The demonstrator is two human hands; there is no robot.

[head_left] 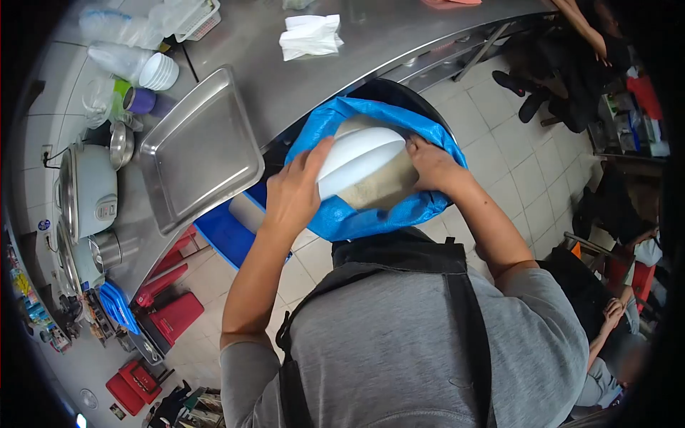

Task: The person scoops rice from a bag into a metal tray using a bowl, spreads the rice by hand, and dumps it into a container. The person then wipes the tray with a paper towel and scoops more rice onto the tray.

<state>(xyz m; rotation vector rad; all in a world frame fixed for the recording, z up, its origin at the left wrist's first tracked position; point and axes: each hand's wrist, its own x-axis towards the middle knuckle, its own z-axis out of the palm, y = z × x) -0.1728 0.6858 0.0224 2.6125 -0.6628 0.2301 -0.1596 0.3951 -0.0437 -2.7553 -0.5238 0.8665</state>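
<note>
A smooth white plastic bowl (364, 160), tilted and seen partly edge-on, is inside the mouth of a blue plastic bag (321, 217). My left hand (296, 185) grips its left end, fingers along the side. At the opposite end my right hand (433, 165) is curled with its fingertips against the bowl's tip, inside the bag's folded-out rim. Below and around the bowl shows a pale beige, fine-looking material (382, 187) that fills the bag; its exact kind is not clear. A dark round container (410, 91) stands behind and around the bag.
A steel counter (250, 36) runs ahead and left, bearing an empty metal tray (203, 146), a white cloth (310, 37), stacked white cups (158, 72) and a rice cooker (89, 189). A blue bin (228, 232) and red stools (175, 317) stand below. Other people are at right.
</note>
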